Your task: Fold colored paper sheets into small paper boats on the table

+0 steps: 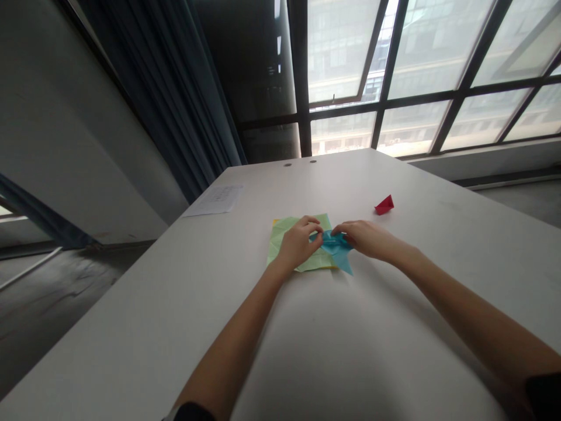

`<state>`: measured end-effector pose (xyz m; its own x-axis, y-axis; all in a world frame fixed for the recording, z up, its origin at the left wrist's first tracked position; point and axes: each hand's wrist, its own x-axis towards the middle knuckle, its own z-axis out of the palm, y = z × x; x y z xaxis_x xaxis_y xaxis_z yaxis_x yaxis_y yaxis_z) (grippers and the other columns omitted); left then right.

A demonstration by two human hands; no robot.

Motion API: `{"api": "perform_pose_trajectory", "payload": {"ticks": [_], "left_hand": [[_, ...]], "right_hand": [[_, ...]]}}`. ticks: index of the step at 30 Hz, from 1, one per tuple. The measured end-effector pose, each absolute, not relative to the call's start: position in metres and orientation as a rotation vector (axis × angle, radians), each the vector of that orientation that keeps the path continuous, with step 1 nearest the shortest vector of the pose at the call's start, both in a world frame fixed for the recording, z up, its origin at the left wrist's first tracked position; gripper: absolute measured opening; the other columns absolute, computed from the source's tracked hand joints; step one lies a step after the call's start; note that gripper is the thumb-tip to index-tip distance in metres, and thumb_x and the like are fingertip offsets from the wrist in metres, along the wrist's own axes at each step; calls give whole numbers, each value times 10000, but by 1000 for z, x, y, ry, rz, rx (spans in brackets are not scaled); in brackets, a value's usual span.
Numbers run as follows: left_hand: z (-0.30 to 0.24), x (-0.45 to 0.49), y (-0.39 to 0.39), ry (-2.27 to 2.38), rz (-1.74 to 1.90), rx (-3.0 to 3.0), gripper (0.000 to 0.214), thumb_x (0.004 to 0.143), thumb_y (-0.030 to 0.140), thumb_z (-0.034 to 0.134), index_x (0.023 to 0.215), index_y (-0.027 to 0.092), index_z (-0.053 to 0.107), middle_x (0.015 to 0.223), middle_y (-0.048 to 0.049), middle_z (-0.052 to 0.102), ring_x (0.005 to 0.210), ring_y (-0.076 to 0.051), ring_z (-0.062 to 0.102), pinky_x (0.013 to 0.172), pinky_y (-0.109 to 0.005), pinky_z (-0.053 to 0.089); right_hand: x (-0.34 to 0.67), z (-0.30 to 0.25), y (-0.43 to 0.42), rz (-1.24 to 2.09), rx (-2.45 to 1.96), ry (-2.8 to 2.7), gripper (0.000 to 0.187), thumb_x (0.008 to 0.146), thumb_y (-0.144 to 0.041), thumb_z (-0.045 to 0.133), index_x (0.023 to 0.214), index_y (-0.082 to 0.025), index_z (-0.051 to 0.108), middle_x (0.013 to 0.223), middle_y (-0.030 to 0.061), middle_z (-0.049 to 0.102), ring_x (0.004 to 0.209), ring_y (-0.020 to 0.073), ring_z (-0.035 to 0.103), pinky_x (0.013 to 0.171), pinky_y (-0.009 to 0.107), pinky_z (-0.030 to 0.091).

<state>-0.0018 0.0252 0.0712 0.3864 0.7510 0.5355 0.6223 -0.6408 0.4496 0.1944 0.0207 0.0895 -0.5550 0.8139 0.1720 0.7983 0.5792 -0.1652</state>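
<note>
A folded piece of blue paper (338,252) lies on the white table (342,351), partly over a creased green sheet (284,233). My left hand (298,241) pinches the blue paper's left end, fingers curled. On the other side my right hand (367,238) pinches its right end. An orange edge of another sheet peeks out under the green one.
A small folded red paper shape (384,204) stands on the table behind my right hand. A printed white sheet (215,200) lies near the table's far left edge. Dark curtains (175,99) and large windows (416,70) are beyond the table.
</note>
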Motion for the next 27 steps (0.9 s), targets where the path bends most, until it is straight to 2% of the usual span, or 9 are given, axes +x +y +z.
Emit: {"api": "perform_pose_trajectory", "payload": {"ticks": [6,11,14,17,19,22,27], "left_hand": [[71,-1,35,1136,1335,1973,90,708,188,552,740,164,633,909,-52,599,787,-132,572,602,-204,461],[64,-4,46,1127,1468,1612,153,674,255,584,766,144,636,758,-32,620,705,-127,559,639,-235,461],[64,-4,49,1101,1487,1472,180,649,275,605,767,142,637,701,-16,616,644,-114,547,649,-250,466],[67,-3,48,1048,1480,1335,188,644,290,606,763,146,629,670,4,604,588,-95,531,611,-237,464],[68,-2,46,1040,1477,1272,184,647,296,601,758,150,619,673,11,599,581,-89,529,582,-219,456],[68,-1,44,1081,1464,1311,173,649,291,596,745,149,612,664,15,591,572,-86,521,576,-207,441],[65,0,44,1175,1329,1534,136,651,253,581,723,145,623,610,11,578,565,-96,508,558,-199,396]], "right_hand": [[195,91,20,214,-1341,-2562,372,734,-65,459,1065,-220,528,1013,44,647,846,181,612,673,250,427],[197,93,18,343,-1271,-2503,313,768,-113,462,1059,-223,490,1008,53,632,831,175,603,688,269,438],[197,96,16,511,-1169,-2422,329,802,-186,467,1125,-243,440,997,49,628,815,169,599,688,282,451],[196,94,18,766,-1121,-2213,436,817,-316,492,1225,-256,351,1031,60,613,845,174,596,694,295,474],[194,91,21,891,-1145,-2090,438,817,-368,491,1221,-244,373,1020,66,616,838,177,601,700,305,480],[191,85,26,989,-1187,-2050,397,785,-352,531,1146,-199,468,940,66,636,771,173,605,675,298,478],[188,85,24,839,-1338,-2191,239,726,-287,571,937,-180,606,860,42,656,665,150,585,599,255,443]]}}
